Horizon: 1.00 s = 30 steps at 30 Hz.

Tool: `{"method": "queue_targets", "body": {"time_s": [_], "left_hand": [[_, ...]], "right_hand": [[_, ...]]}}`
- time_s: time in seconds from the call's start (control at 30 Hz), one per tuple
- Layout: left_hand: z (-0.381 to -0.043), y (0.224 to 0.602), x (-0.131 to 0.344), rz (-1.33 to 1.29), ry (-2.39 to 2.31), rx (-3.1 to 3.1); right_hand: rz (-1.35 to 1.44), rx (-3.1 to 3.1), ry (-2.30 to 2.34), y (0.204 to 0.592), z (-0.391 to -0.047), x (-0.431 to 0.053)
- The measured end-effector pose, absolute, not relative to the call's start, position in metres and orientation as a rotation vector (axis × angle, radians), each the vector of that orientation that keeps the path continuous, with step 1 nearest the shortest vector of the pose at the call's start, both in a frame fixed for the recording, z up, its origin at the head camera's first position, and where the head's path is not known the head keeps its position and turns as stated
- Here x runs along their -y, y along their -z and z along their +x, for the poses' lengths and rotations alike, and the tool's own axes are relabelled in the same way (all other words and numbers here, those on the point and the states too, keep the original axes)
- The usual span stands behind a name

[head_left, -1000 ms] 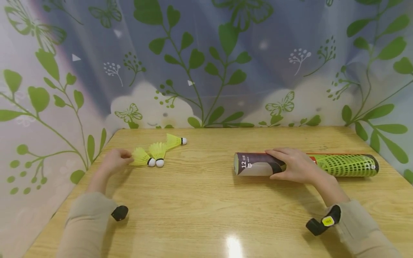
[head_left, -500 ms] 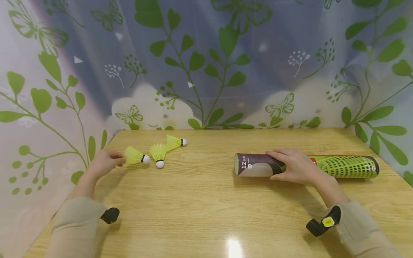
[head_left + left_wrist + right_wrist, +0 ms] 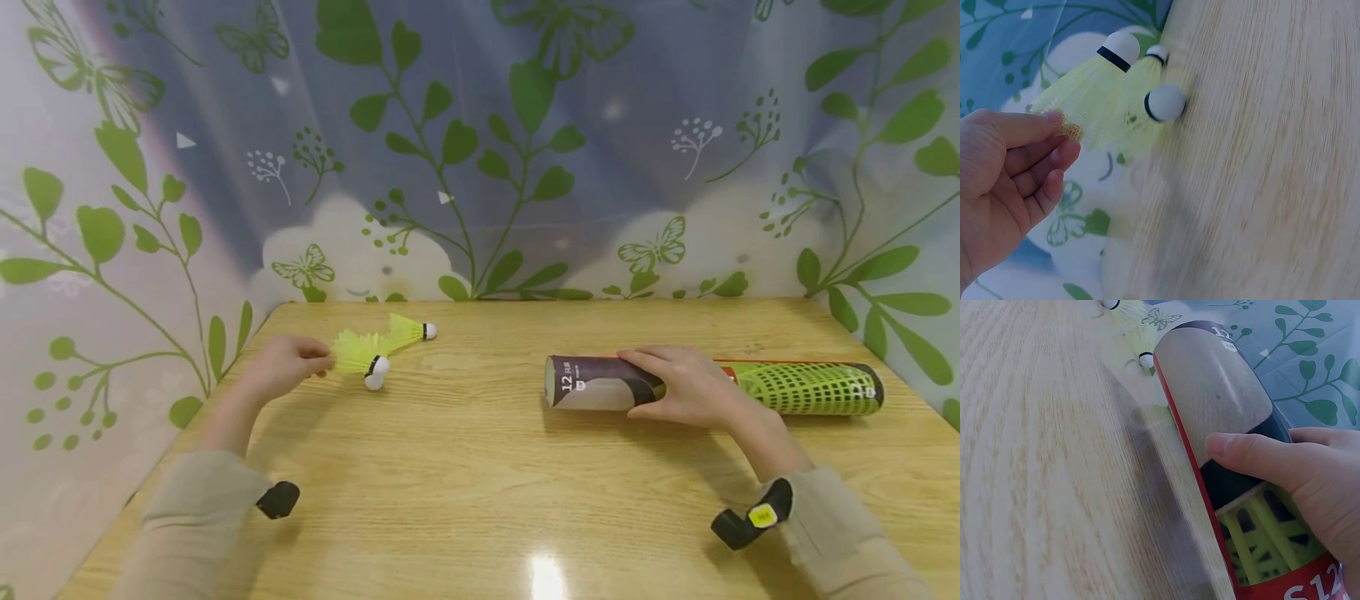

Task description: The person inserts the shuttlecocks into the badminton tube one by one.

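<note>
My left hand [image 3: 281, 367] pinches a yellow shuttlecock [image 3: 1085, 90] by the edge of its skirt, thumb against fingers. Its white cork with a black band points away from the hand. In the head view this shuttlecock overlaps a second shuttlecock [image 3: 374, 382], of which mostly the cork shows. A third shuttlecock [image 3: 408, 331] lies just behind, cork to the right. Over on the right, my right hand [image 3: 686, 385] grips a long shuttlecock tube [image 3: 600, 392] lying on its side. The thumb [image 3: 1235, 450] lies along the tube's near side, and the other fingers are mostly hidden behind it.
Everything rests on a wooden table [image 3: 465, 467] with a light glare near its front. Behind and at both sides hangs a curtain [image 3: 480, 225] printed with leaves and butterflies. A small black device [image 3: 279, 499] is worn on the left wrist, another [image 3: 738, 527] on the right.
My left hand first drew the pinched shuttlecock leftward, apart from the second one, then brought it back right so that the two overlap. The right hand and the tube have stayed put.
</note>
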State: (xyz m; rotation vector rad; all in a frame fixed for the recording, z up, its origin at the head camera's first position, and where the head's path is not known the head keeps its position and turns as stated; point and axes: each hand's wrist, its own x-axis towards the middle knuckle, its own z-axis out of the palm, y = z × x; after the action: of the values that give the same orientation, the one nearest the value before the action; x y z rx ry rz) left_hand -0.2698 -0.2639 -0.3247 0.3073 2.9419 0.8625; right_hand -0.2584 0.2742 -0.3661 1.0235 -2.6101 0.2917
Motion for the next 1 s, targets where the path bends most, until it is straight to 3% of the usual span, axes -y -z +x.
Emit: {"method": "queue_targets", "body": {"time_s": [1.0], "left_hand": [[-0.285,0.335,0.141,0.567,-1.001,-2.785]], "right_hand": [[1.037,2.617,-0.299,0.369,-0.258,-0.274]]}}
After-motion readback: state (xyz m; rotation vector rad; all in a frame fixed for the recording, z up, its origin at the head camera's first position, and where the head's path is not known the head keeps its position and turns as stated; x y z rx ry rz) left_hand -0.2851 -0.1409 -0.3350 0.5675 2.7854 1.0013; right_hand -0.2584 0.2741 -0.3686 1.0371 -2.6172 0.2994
